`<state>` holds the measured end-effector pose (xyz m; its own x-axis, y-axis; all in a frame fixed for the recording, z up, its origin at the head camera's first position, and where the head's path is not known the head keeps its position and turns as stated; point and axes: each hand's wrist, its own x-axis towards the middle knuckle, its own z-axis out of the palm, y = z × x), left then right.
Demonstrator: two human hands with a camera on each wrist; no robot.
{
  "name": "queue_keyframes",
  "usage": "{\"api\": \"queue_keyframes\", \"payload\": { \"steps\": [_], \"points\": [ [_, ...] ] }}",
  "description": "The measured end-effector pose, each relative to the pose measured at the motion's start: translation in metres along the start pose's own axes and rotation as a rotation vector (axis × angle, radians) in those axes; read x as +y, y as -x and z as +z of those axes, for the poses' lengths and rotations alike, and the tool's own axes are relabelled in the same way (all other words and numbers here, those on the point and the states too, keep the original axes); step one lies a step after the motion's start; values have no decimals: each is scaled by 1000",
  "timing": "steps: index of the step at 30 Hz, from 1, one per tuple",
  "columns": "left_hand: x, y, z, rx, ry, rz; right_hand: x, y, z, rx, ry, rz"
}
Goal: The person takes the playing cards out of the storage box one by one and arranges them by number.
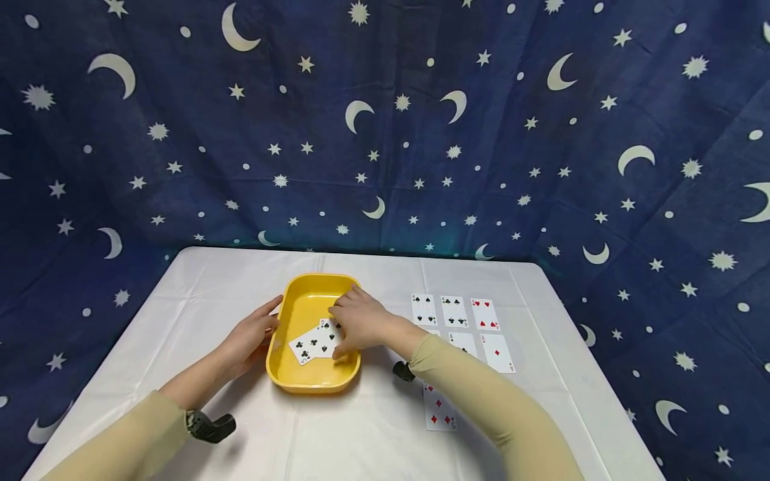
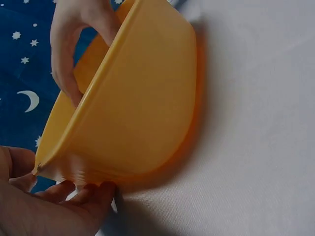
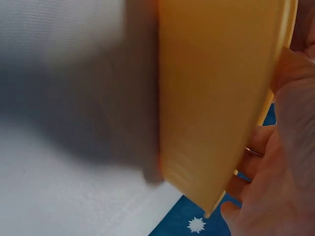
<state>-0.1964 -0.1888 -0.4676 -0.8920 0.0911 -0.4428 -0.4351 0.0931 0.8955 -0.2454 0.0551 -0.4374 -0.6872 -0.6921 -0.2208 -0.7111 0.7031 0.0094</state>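
Note:
A yellow tray [image 1: 313, 381] stands on the white table, with two overlapping face-up playing cards in its lower part: a club card [image 1: 303, 346] and a spade card [image 1: 327, 341]. My left hand [image 1: 249, 337] holds the tray by its left side, its fingers against the outer wall in the left wrist view. Over the right rim reaches my right hand [image 1: 361, 321], fingers and thumb spread apart above the spade card. It covers that card's right part, and the rim hides its fingertips in the left wrist view.
Right of the tray lie face-up cards in rows, including a spade card [image 1: 424, 309], a club card [image 1: 454, 311], a heart card [image 1: 484, 314] and an ace of diamonds [image 1: 497, 353]. Nearer me, a diamond card [image 1: 439, 414] is partly hidden by the right forearm. A starry blue cloth [image 1: 385, 133] hangs behind.

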Motion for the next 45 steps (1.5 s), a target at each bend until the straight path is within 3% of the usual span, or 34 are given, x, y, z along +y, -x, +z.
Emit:
{"api": "queue_keyframes", "payload": {
  "steps": [18,45],
  "points": [
    [-2,-1,-1,-18,-13,29,-9,-21,10,-122,121,77],
    [-3,1,-4,-46,-7,54,-9,-26,10,-141,36,98]
  ]
}}
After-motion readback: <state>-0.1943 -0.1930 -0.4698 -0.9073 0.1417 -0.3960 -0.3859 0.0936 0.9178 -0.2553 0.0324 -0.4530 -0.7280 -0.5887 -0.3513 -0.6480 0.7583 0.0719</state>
